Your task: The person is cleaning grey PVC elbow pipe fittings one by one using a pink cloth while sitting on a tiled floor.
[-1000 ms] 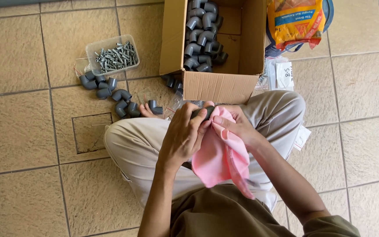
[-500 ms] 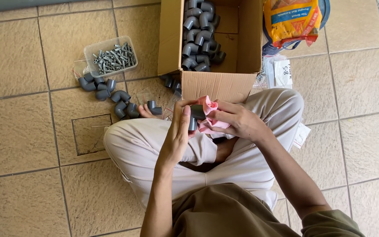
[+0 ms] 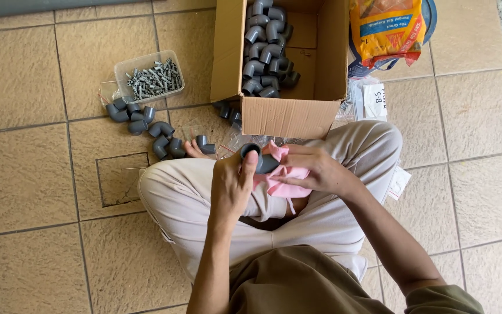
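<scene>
Person sitting cross-legged on the tile floor (image 3: 24,180), both hands up over the lap. Left hand (image 3: 232,186) has its grip closed round a grey elbow (image 3: 261,160), thumb up along the open end. Right hand (image 3: 315,170) is closed on a pink cloth (image 3: 281,181), pressed vs the elbow's side, so cloth & fitting are touching betw the 2 hands, just below the box (image 3: 289,116). Box is open w/ more grey elbows (image 3: 265,49) piled inside. Loose elbows in a curved line (image 3: 146,128) on the floor by the left knee, clear tub of screws (image 3: 149,78) just above them. Yellow bag (image 3: 386,29) top right.
</scene>
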